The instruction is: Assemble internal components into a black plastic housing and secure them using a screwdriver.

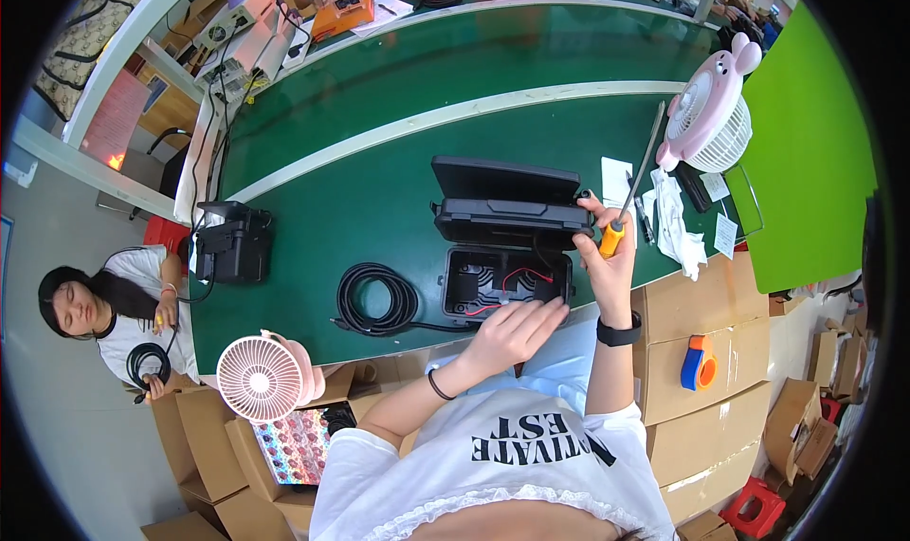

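A black plastic case stands open in front of me, its lower half (453, 285) holding red wires (526, 274). Its raised lid (507, 220) leans back at the far side, with a flat dark panel (507, 176) above it. My right hand (609, 256) is closed around the yellow handle of a long screwdriver (651, 143), shaft pointing up and away; its fingers also touch the lid's right end. My left hand (517, 337) lies over the case's near rim, fingers stretched out, thumb hidden. A coiled black cable (377, 299) lies left of the case.
A pink fan (706, 114) stands at the right, near white cloth (675, 223) and papers. Another pink fan (265, 378) is at the near left edge. A black box (232, 242) sits at the left, beside a seated person (137, 299) holding cable. Cartons (706, 351) stand below right.
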Demonstrator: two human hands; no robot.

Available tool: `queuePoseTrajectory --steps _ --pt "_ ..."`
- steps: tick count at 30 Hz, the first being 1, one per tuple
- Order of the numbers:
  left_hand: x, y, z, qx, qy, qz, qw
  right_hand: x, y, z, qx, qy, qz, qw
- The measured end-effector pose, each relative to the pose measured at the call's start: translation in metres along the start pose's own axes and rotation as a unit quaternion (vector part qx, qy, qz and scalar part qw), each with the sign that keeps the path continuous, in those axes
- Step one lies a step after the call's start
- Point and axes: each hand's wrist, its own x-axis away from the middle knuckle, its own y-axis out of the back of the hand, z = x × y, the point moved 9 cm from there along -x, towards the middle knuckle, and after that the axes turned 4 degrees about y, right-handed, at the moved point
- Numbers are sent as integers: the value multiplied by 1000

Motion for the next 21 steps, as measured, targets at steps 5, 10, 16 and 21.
queuePoseTrajectory --steps 5,10,16,21 --pt "1 -12 3 -7 33 71 997 3 -1 -1 -17 -17 -10 1000" --pt "-9 16 3 26 16 49 998 1 1 -4 9 1 2 1000" --pt "52 47 54 -56 48 -34 997 0 2 -8 -8 -10 -5 1000" --pt "55 50 87 -39 98 12 994 2 3 -13 -26 -34 -17 999"
